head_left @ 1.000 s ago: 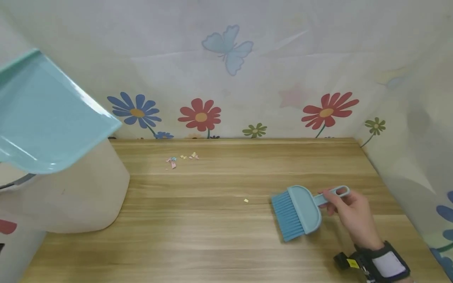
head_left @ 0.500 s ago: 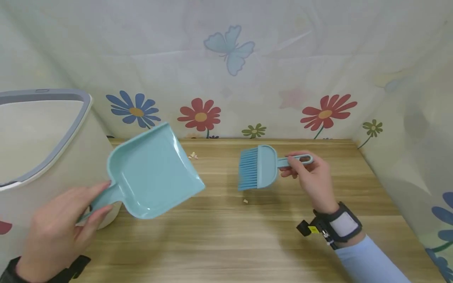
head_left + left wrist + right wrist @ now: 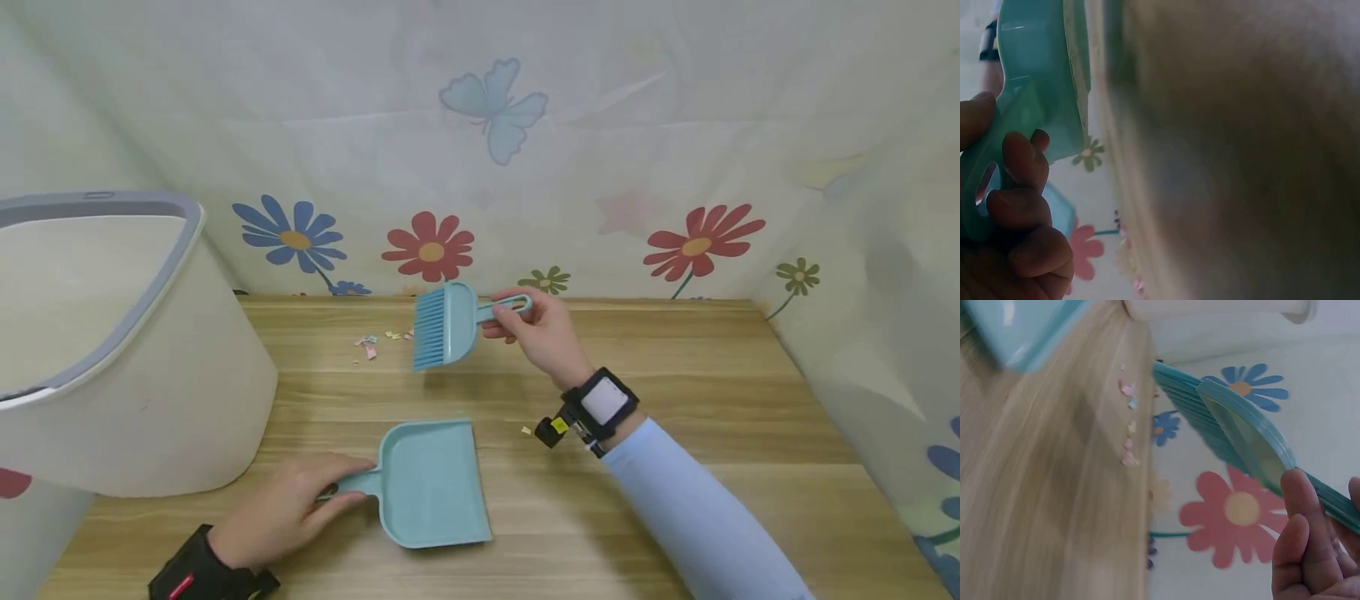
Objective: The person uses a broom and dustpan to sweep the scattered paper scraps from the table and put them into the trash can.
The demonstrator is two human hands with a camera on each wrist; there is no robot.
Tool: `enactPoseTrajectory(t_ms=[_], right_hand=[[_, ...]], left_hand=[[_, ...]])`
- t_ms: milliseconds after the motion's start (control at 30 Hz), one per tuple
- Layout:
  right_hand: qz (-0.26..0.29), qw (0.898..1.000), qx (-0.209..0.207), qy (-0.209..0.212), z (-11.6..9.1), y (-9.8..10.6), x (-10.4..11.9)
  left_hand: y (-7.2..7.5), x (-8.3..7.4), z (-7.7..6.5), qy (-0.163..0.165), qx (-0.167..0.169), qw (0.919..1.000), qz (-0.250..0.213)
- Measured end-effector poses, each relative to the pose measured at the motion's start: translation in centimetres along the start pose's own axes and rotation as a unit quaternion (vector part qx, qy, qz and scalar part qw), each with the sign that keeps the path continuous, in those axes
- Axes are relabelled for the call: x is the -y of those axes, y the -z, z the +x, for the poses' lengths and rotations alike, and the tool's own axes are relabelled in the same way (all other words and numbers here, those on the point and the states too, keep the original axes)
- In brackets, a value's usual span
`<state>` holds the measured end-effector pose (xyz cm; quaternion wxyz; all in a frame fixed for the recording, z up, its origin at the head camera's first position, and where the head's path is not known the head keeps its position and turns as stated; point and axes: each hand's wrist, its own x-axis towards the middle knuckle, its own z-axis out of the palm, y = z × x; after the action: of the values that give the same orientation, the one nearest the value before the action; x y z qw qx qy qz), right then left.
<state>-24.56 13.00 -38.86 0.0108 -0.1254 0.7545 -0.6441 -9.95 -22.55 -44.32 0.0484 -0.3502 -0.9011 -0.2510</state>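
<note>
My left hand (image 3: pixel 288 504) grips the handle of a light blue dustpan (image 3: pixel 433 483), low over the front middle of the table, its straight edge facing right. In the left wrist view, curled fingers (image 3: pixel 1025 206) wrap the dustpan's handle. Farther back, my right hand (image 3: pixel 543 333) pinches the handle of a small blue hand brush (image 3: pixel 461 325); in the right wrist view the brush (image 3: pixel 1235 425) is raised off the table, bristles pointing left. Small coloured paper scraps (image 3: pixel 367 343) lie left of the bristles. A single yellow scrap (image 3: pixel 527 431) lies between the dustpan and the right wrist.
A large white bin (image 3: pixel 187 392) with a grey rim stands at the left end of the wooden table (image 3: pixel 675 400). A flower-printed curtain (image 3: pixel 585 150) hangs along the back and right sides.
The left hand came into view with the dustpan, which moved right and was lowered toward the table. My right hand carried the brush left and back, near the scraps.
</note>
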Motion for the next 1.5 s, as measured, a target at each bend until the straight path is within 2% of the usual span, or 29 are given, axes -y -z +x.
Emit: enactPoseTrajectory(t_ms=[100, 167, 267, 367, 500, 600, 700, 867, 1000, 1133, 1267, 1400, 1500], right_hand=[[0.005, 1.000, 0.021, -0.020, 1.4, -2.4, -0.8], [0.014, 0.999, 0.028, -0.031, 2.3, -4.2, -1.2], [0.029, 0.998, 0.039, -0.041, 3.4, -6.8, -1.6], [0.030, 0.997, 0.052, -0.047, 4.3, -9.1, -1.9], [0.009, 0.997, 0.054, -0.050, 5.0, -10.9, -2.4], [-0.017, 0.998, 0.033, -0.046, 5.1, -11.0, -2.8], [-0.061, 0.998, 0.003, -0.036, 4.9, -9.7, -3.3], [-0.143, 0.989, -0.037, -0.025, 3.9, -6.0, -4.0], [-0.157, 0.986, -0.054, -0.022, 2.5, -2.7, -4.8], [-0.168, 0.983, -0.070, -0.027, -0.1, 1.0, -5.3], [-0.203, 0.976, -0.078, -0.018, -3.2, 4.5, -5.4], [-0.230, 0.970, -0.082, -0.004, -6.6, 7.4, -5.4], [-0.247, 0.966, -0.080, -0.009, -9.1, 9.3, -5.2]], left_hand=[[-1.1, 0.1, 0.5, 0.007, 0.037, 0.9990, -0.025], [-1.4, 0.1, 0.8, 0.009, 0.047, 0.9981, -0.039], [-1.6, 0.2, 1.1, 0.017, 0.060, 0.9967, -0.053], [-1.6, 0.2, 1.2, 0.040, 0.081, 0.9936, -0.067], [-1.6, 0.2, 1.3, 0.070, 0.112, 0.9876, -0.085], [-1.8, 0.2, 1.4, 0.076, 0.121, 0.9853, -0.094], [-1.9, 0.2, 1.3, 0.073, 0.124, 0.9846, -0.099], [-1.8, 0.4, 1.3, 0.079, 0.126, 0.9841, -0.098], [-1.6, 0.7, 1.3, 0.085, 0.128, 0.9845, -0.084], [-1.5, 0.7, 1.5, 0.090, 0.133, 0.9840, -0.078], [-1.2, 0.8, 1.6, 0.096, 0.136, 0.9831, -0.076], [-1.0, 0.8, 1.7, 0.108, 0.144, 0.9805, -0.080], [-1.0, 0.9, 2.0, 0.111, 0.147, 0.9795, -0.082]])
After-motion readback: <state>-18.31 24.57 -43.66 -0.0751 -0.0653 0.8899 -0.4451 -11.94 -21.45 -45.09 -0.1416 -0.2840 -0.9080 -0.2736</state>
